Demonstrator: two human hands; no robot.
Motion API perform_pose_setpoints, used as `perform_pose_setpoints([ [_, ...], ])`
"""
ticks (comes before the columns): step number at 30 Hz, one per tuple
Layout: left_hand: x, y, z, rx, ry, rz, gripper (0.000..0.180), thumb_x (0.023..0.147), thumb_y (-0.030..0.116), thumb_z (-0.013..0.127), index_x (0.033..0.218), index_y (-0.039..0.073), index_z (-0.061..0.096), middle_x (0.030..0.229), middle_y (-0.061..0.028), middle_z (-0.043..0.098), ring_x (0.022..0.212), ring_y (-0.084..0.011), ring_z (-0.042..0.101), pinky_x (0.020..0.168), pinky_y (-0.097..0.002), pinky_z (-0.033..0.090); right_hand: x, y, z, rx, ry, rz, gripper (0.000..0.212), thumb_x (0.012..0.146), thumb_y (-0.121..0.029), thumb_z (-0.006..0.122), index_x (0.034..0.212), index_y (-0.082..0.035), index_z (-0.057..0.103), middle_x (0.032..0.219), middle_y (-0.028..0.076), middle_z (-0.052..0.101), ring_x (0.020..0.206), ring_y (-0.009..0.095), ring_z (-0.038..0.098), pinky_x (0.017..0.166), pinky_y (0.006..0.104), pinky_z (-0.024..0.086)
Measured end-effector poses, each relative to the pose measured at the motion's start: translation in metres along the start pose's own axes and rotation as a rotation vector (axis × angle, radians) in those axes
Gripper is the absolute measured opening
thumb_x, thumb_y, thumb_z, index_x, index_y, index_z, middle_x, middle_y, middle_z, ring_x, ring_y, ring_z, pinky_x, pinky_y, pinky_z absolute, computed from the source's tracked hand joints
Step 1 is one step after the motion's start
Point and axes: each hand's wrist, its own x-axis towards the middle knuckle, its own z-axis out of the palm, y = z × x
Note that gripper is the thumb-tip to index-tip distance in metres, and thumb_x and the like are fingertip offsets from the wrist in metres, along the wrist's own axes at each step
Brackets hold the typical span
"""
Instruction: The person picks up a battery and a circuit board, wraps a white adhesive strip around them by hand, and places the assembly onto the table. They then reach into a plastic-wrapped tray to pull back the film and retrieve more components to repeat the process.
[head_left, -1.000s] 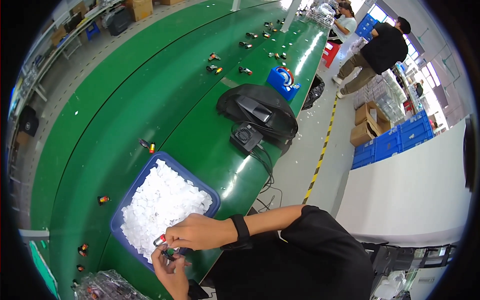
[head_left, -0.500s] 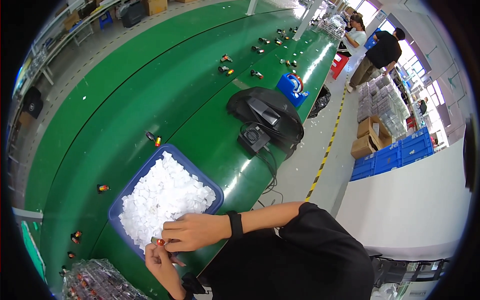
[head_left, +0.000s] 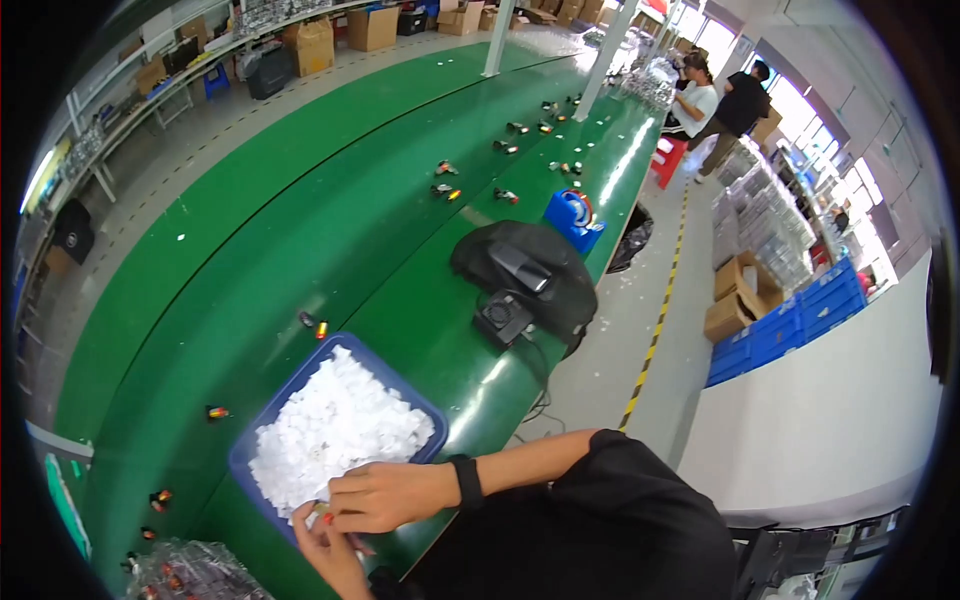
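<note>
Over the near edge of a blue plastic tub [head_left: 262, 420], my two hands meet with their fingertips closed together. Between them is a small part with a red-orange end [head_left: 328, 519], mostly covered by the fingers, its kind unclear. My left hand [head_left: 325, 550] pinches it from below and the left. My right hand [head_left: 388, 496], with a black band at the wrist, grips from above and the right. The tub is heaped with small white paper-like pieces [head_left: 335, 420].
Several small black, red and yellow parts [head_left: 218, 412] lie on the green table [head_left: 200, 300]. Clear plastic packs [head_left: 190, 575] sit at the lower left. Beyond the tub are a black bag [head_left: 560, 265], a small black fan box [head_left: 503, 318] and a blue tape dispenser [head_left: 573, 220]. Two people are farther off.
The view has tilted up, so the tub and table things sit lower. Both hands stay together on the small part. The standing person in the distance has shifted and turned.
</note>
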Motion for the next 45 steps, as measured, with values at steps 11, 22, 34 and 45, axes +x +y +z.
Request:
perform_pose_setpoints([
  [11, 0.007, 0.013, 0.014, -0.022, 0.064, -0.083, 0.018, 0.105, 0.016, 0.051, 0.119, 0.005, 0.048, 0.077, -0.0059, 0.06, 0.045, -0.0069, 0.047, 0.035, -0.0222, 0.037, -0.01, 0.034, -0.012, 0.323, 0.126, 0.233, 0.016, 0.087, -0.01, 0.064, 0.102, -0.005, 0.065, 0.095, 0.007, 0.066, 0.09, 0.026, 0.064, 0.067, 0.036, 0.055],
  [22, -0.007, 0.036, 0.018, -0.05, 0.026, -0.016, 0.017, 0.103, 0.011, 0.053, 0.116, 0.001, 0.05, 0.089, -0.0093, 0.064, 0.048, -0.0091, 0.051, 0.041, -0.0233, 0.041, 0.007, 0.025, -0.008, -0.026, -0.09, 0.464, 0.047, 0.085, -0.005, 0.064, 0.131, -0.008, 0.06, 0.141, 0.017, 0.055, 0.121, 0.034, 0.057, 0.08, 0.0378, 0.057],
  [34, -0.007, 0.056, 0.013, 0.248, 0.096, -0.024, 0.017, 0.097, 0.008, 0.064, 0.113, 0.002, 0.058, 0.085, -0.0058, 0.066, 0.053, -0.0093, 0.059, 0.047, -0.0237, 0.044, 0.026, -0.001, -0.01, 0.484, -0.116, 0.486, 0.036, 0.083, -0.006, 0.078, 0.117, -0.002, 0.068, 0.11, 0.013, 0.069, 0.091, 0.028, 0.068, 0.076, 0.0352, 0.056],
  [45, -0.007, 0.053, -0.01, -0.238, -0.157, -0.18, 0.025, 0.1, 0.002, 0.057, 0.124, -0.001, 0.055, 0.102, -0.0086, 0.06, 0.073, -0.0132, 0.065, 0.056, -0.0258, 0.057, 0.031, 0.01, -0.019, 0.214, -0.159, 0.125, 0.034, 0.075, 0.001, 0.074, 0.108, -0.002, 0.069, 0.107, 0.009, 0.069, 0.088, 0.025, 0.066, 0.071, 0.0348, 0.052],
])
